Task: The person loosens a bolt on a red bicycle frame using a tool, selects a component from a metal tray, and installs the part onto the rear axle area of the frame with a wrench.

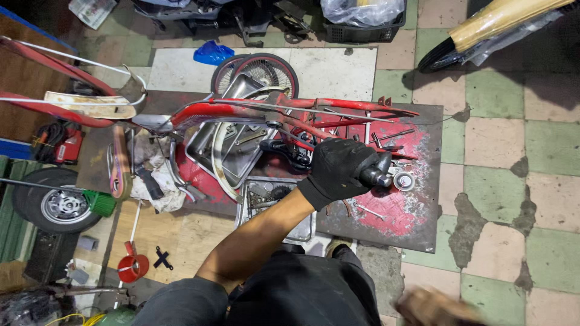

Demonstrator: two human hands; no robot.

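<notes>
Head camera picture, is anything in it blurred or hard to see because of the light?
In the head view, the bare right hand at the bottom edge is smeared by motion blur; the gloved left hand gripping the dark handlebar grip is sharp; the top left corner lies in deep shadow; the edges bow from wide-angle distortion.

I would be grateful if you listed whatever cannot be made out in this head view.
- Right hand: motion-blurred and cut by the bottom edge; its grip is unreadable.
- Dark handle: mostly covered by the gloved left hand.
- Small parts in the metal tray: too small to identify.
- Wrapped wheel: cut by the top edge.
</notes>
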